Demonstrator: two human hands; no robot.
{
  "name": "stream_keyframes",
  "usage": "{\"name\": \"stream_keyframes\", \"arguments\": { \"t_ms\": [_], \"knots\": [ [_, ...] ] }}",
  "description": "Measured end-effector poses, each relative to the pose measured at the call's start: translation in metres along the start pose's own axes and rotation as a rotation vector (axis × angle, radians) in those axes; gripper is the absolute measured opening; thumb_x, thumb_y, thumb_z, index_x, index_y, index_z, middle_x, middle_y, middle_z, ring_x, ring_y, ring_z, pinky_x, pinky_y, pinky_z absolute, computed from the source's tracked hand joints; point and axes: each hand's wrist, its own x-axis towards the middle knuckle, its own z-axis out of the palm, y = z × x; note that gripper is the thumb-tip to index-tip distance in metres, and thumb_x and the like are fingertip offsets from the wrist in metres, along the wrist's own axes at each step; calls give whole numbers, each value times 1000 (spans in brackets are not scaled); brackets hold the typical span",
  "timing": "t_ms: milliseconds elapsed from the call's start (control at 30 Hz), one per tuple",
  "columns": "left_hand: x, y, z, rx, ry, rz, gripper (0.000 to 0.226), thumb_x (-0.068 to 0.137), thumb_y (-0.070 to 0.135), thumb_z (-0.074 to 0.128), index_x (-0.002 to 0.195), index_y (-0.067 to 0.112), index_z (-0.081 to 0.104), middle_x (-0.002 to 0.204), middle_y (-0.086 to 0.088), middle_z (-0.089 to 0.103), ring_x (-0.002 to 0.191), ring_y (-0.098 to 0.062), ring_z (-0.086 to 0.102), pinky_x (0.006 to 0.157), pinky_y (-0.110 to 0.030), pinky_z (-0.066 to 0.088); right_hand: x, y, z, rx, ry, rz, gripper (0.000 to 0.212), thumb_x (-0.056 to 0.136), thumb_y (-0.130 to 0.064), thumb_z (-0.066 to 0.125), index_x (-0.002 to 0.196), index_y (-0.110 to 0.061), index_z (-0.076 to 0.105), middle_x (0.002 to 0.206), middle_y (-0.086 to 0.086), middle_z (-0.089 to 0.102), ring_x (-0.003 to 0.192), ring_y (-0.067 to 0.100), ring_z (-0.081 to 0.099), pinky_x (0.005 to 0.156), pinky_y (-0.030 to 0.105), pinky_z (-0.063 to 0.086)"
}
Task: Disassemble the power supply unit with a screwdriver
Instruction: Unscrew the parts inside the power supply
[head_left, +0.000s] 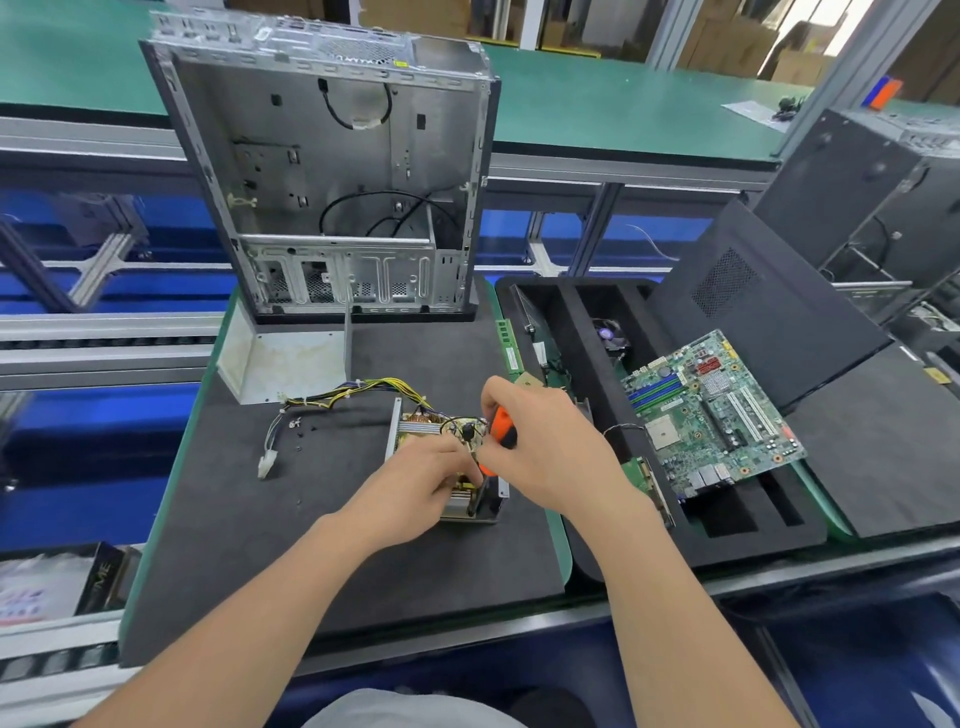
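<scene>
PSU (422, 430): lying lid-off on mat (249, 545), right of centre, board showing.
Right hand (550, 457): closing fully round screwdriver (502, 427), orange handle poking out by thumb, pointing down into PSU; tip hidden.
Left hand (415, 480): bending fingers down onto PSU's near half, clamping it, holding nothing else.
Cables (358, 389): trailing leftward from PSU's far side, ending in white plug (265, 464).
Screws (300, 423): lying loose just beside cables.
Cover (280, 364): standing past cables, just in front of case (337, 171); case standing upright at mat's far edge.
Tray (587, 332): sitting just right of mat, near right wrist, carrying motherboard (711, 410).
Room: opening up on bare mat left of PSU and on near side; tightening on right, mat's edge and tray being close.
</scene>
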Motion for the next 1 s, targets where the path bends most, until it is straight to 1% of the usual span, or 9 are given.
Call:
{"name": "stream_keyframes", "arguments": {
  "t_ms": [100, 167, 267, 367, 433, 567, 700, 900, 1000],
  "knots": [
    [1, 1, -1, 17, -3, 4, 43, 92, -8, 53, 108, 24, 77, 103, 22, 56, 96, 4, 44, 90, -14, 35, -2, 1, 1, 2, -2, -2, 19, 88, -30, 63, 97, -25, 48, 83, -5, 58, 83, 25, 56, 66, 39, 52],
    [2, 1, -1, 22, -3, -2, 44, 91, -9, 53, 107, 24, 77, 101, 22, 55, 93, 6, 44, 88, -8, 33, -2, 1, 2, -1, -3, 1, 18, 88, -29, 63, 96, -26, 47, 83, -5, 58, 83, 25, 56, 63, 37, 49],
    [2, 0, 0, 24, -6, -11, 45, 90, -10, 53, 106, 24, 77, 96, 26, 49, 93, 17, 44, 84, -1, 29, -2, 0, 4, -7, 3, 2, 18, 87, -28, 62, 95, -27, 46, 83, -4, 56, 82, 25, 55, 59, 34, 43],
    [2, 0, 1, 33, -8, -24, 44, 91, -8, 54, 106, 26, 76, 94, 29, 47, 95, 20, 43, 83, 0, 30, -3, -1, 4, -7, -3, 2, 19, 89, -30, 63, 96, -27, 46, 84, -5, 56, 82, 25, 56, 60, 36, 47],
    [2, 2, 1, 44, -7, -31, 43, 92, -8, 54, 100, 30, 72, 89, 32, 45, 96, 19, 44, 81, -2, 32, -4, -1, 5, -11, -4, 4, 19, 89, -29, 63, 96, -27, 46, 84, -5, 56, 82, 25, 55, 62, 37, 49],
    [2, 2, 2, 54, 7, -47, 49, 92, -6, 54, 90, 42, 52, 86, 35, 44, 96, 16, 47, 81, -13, 33, -7, -4, 5, -16, -2, -14, 19, 91, -28, 63, 97, -28, 45, 86, -4, 54, 83, 25, 54, 64, 38, 50],
    [3, 1, 5, 51, -1, -61, 48, 93, -6, 53, 92, 42, 54, 87, 33, 45, 89, -4, 46, 88, -23, 37, -8, -6, 6, -26, -16, -40, 19, 93, -27, 63, 98, -27, 44, 88, -3, 54, 83, 26, 53, 66, 38, 50],
    [3, 0, 6, 43, 12, -58, 48, 94, -6, 54, 94, 43, 53, 93, 22, 51, 87, -3, 45, 87, -22, 39, -9, -6, 6, -37, -14, -28, 20, 93, -28, 63, 97, -28, 44, 87, -4, 55, 81, 23, 54, 62, 34, 44],
    [3, 0, 6, 42, 4, -72, 47, 95, -5, 55, 95, 43, 54, 93, 22, 52, 88, -4, 49, 87, -21, 42, -9, -6, 5, -43, -20, -9, 20, 93, -29, 63, 98, -28, 44, 88, -4, 56, 84, 24, 54, 63, 34, 46]
  ]
}}
